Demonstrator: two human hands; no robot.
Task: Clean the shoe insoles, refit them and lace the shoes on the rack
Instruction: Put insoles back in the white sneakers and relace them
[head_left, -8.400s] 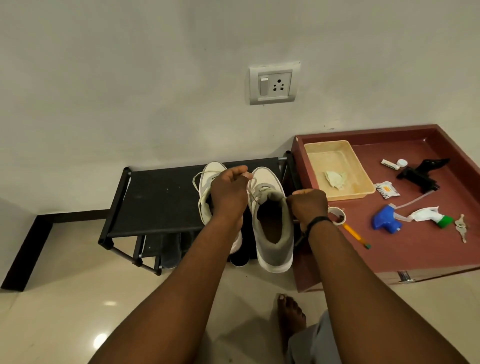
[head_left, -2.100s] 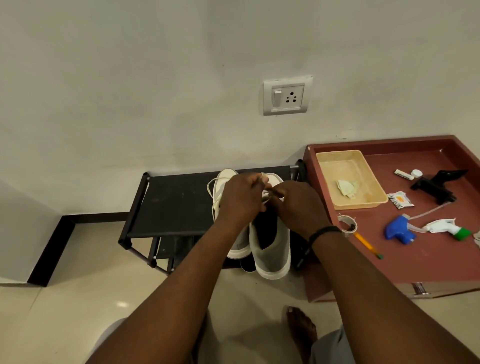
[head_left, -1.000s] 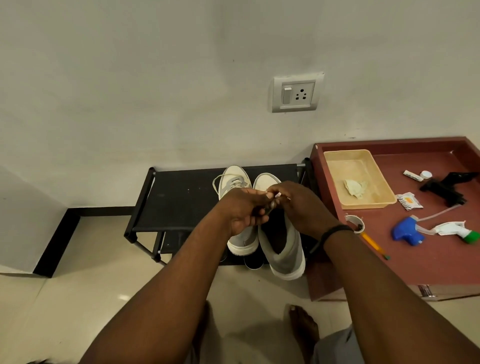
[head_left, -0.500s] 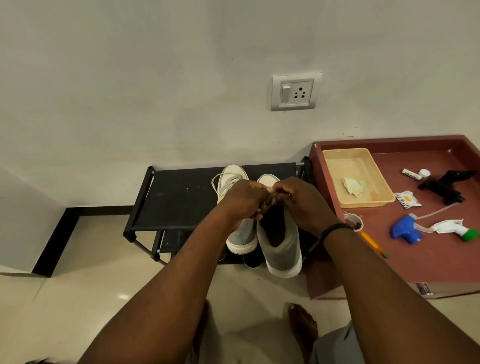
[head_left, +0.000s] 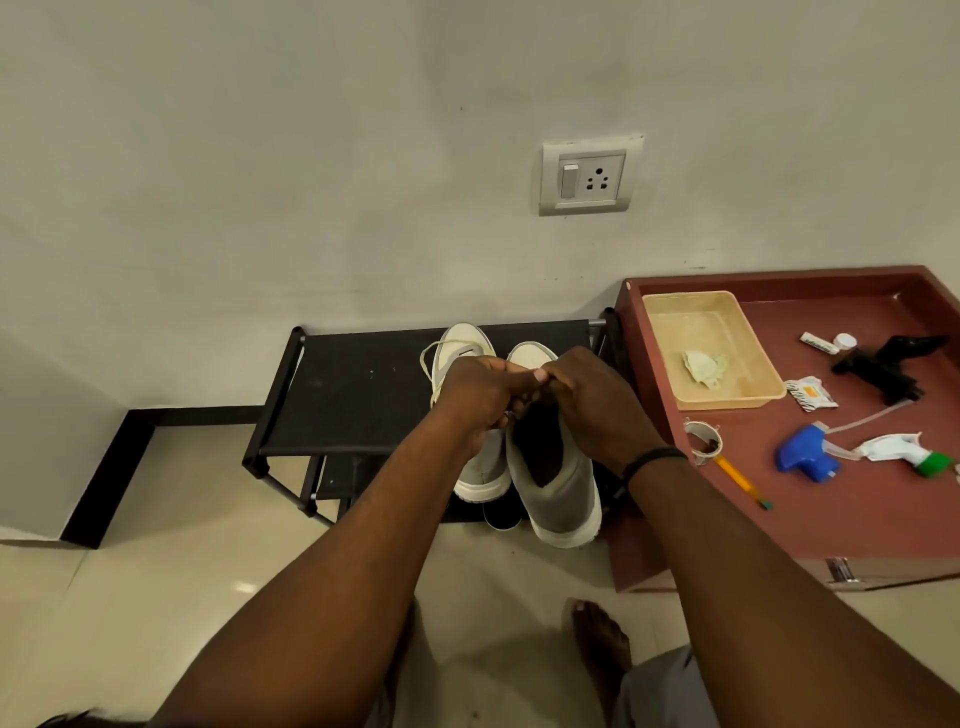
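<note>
Shoe (head_left: 558, 483) points toe to wall — both hands' fingers (head_left: 524, 387) pinch, seemingly, its lace.

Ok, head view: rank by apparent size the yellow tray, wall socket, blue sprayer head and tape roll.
Largest to smallest:
1. yellow tray
2. wall socket
3. blue sprayer head
4. tape roll
The socket sits farther away, so true sizes stay unsure.

hands (head_left: 540, 400) together over shoes (head_left: 550, 467), rack (head_left: 358, 389)
</note>
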